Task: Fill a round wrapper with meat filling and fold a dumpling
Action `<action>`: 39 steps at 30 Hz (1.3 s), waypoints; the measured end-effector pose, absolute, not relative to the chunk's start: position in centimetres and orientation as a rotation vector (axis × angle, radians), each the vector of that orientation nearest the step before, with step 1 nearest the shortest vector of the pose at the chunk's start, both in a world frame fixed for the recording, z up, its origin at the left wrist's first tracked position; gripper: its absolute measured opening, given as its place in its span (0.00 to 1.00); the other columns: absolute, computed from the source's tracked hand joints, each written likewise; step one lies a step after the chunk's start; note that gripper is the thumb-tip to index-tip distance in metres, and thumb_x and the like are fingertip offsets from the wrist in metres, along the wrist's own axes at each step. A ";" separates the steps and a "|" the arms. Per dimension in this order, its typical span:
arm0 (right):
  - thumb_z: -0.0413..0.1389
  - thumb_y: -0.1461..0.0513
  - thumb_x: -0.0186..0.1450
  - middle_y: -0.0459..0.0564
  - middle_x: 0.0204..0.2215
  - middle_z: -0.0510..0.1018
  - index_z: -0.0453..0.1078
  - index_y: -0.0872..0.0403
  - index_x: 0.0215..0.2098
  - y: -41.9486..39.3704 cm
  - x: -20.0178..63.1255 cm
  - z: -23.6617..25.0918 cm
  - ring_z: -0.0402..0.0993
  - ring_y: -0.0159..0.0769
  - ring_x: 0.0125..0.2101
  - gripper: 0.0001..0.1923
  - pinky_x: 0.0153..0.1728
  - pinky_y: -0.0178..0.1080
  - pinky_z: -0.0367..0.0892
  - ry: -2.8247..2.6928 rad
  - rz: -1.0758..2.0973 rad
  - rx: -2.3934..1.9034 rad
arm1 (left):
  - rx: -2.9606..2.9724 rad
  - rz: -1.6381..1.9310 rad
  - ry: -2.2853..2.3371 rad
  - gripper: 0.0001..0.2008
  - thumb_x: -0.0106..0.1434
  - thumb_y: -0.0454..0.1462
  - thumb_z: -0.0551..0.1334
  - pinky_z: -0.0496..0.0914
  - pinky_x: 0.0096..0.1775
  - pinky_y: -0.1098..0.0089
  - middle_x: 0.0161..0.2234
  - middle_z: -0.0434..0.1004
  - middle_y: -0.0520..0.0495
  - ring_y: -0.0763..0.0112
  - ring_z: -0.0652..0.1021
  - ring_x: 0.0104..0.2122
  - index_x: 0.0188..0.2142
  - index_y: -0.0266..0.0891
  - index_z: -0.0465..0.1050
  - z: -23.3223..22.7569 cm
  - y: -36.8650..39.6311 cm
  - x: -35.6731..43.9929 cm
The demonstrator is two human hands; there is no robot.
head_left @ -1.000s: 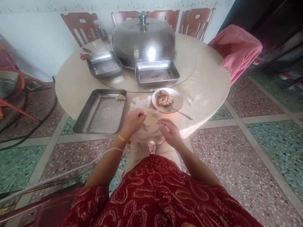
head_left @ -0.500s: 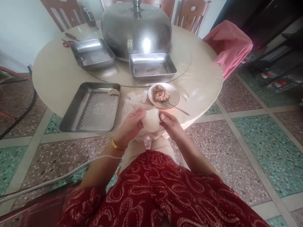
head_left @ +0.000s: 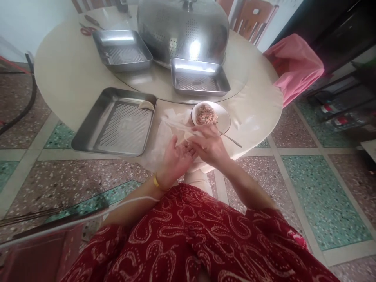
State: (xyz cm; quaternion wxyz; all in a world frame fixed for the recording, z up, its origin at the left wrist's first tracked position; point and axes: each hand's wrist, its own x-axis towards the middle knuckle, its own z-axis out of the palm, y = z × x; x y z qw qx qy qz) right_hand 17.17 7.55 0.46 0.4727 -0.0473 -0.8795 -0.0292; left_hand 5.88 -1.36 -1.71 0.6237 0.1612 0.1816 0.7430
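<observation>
My left hand (head_left: 179, 158) is turned palm up over the table's near edge, its palm bare and its thumb apart from the fingers. My right hand (head_left: 210, 145) reaches across the left fingertips, its fingers bent round a pale dough wrapper (head_left: 188, 135), mostly hidden. Just beyond is a white plate (head_left: 225, 117) with minced filling (head_left: 206, 114) and a spoon (head_left: 232, 140) whose handle points toward me. Left of my hands, a large metal tray (head_left: 88, 135) holds one folded dumpling (head_left: 146, 105) at its far right corner. Crumpled clear plastic (head_left: 164, 137) lies between tray and plate.
Two smaller metal trays, one at left (head_left: 123, 51) and one at right (head_left: 201, 80), stand in front of a big domed steel lid (head_left: 183, 31). Red-handled scissors (head_left: 87, 30) lie at the far left. A pink cloth (head_left: 302, 64) drapes a chair at the right.
Both hands held the round wrapper flat by its edges; now the left palm is turned up and the right hand crosses over its fingers with the wrapper. The view has tilted downward.
</observation>
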 end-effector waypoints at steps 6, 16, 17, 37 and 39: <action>0.57 0.63 0.65 0.54 0.54 0.73 0.74 0.50 0.43 5.7 19.5 -3.3 0.63 0.50 0.56 0.08 0.50 0.54 0.69 -2.083 -0.364 -0.066 | 0.491 1.628 0.176 0.31 0.70 0.54 0.44 0.75 0.47 0.62 0.44 0.79 0.36 0.57 0.77 0.50 0.53 0.30 0.68 -0.1 -1.4 5.5; 0.61 0.63 0.63 0.51 0.53 0.72 0.70 0.46 0.48 7.6 21.7 -3.7 0.65 0.47 0.55 0.15 0.50 0.52 0.69 -1.896 -0.608 -0.155 | 0.631 1.529 0.275 0.33 0.68 0.58 0.45 0.76 0.47 0.59 0.53 0.75 0.36 0.52 0.73 0.56 0.54 0.35 0.69 0.5 -0.6 7.4; 0.61 0.63 0.64 0.51 0.53 0.72 0.70 0.45 0.48 7.8 21.8 -3.7 0.65 0.47 0.55 0.15 0.51 0.51 0.69 -1.892 -0.625 -0.146 | 0.617 1.523 0.287 0.33 0.68 0.58 0.44 0.77 0.46 0.60 0.53 0.75 0.37 0.52 0.74 0.56 0.53 0.35 0.69 0.7 -0.6 7.5; 0.58 0.59 0.62 0.50 0.41 0.80 0.77 0.51 0.29 9.0 21.2 3.5 0.74 0.44 0.48 0.07 0.56 0.57 0.65 -2.188 0.500 -0.254 | 0.518 1.468 0.300 0.31 0.70 0.54 0.45 0.71 0.53 0.54 0.44 0.80 0.36 0.51 0.76 0.53 0.56 0.30 0.67 -0.6 -0.5 7.6; 0.59 0.59 0.61 0.51 0.41 0.80 0.77 0.52 0.28 9.8 21.0 3.3 0.74 0.44 0.48 0.06 0.56 0.56 0.65 -2.154 0.560 -0.308 | 0.487 1.476 0.285 0.31 0.70 0.53 0.45 0.71 0.53 0.54 0.44 0.80 0.35 0.52 0.76 0.52 0.56 0.29 0.66 -0.8 -0.8 7.8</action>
